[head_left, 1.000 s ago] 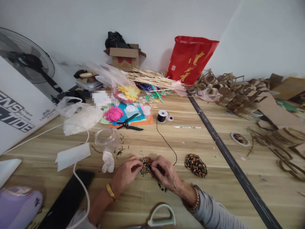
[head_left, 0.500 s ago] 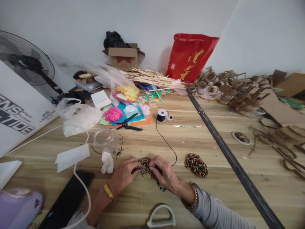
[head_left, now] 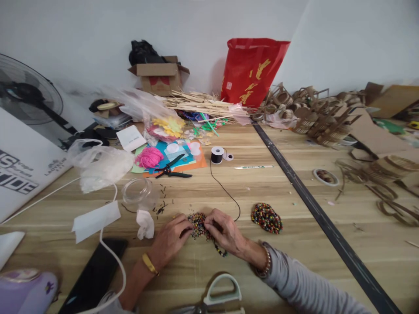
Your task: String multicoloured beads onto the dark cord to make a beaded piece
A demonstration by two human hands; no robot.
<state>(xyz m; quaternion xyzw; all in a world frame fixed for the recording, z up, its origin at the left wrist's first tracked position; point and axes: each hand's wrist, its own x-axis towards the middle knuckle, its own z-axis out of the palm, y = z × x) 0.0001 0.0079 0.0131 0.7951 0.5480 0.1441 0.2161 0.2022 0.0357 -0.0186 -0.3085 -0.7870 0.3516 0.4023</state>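
Observation:
A loose pile of small multicoloured beads (head_left: 197, 226) lies on the wooden table between my two hands. My left hand (head_left: 172, 235) rests at the pile's left side, thumb and fingertips pinched together; whatever they hold is too small to make out. At the pile's right edge, my right hand (head_left: 225, 233) is closed in a pinch on a beaded cord (head_left: 220, 250), whose strung beads trail below the palm. Black cord (head_left: 231, 197) runs from a spool (head_left: 217, 155) down to behind my right hand. To the right sits a coiled heap of strung beads (head_left: 266, 218).
Scissors (head_left: 222, 290) lie at the front edge. Left are crumpled tissue (head_left: 145, 224), a clear jar (head_left: 137, 192), a white cable (head_left: 113, 250) and a black phone-like slab (head_left: 94, 274). Pliers (head_left: 172, 169) and pink yarn (head_left: 149, 157) lie farther back. Woven baskets (head_left: 314, 117) crowd the right.
The camera view has shifted slightly, bringing more of the scissors into sight. Both hands stay at the bead pile with their fingers pinched, moving very little.

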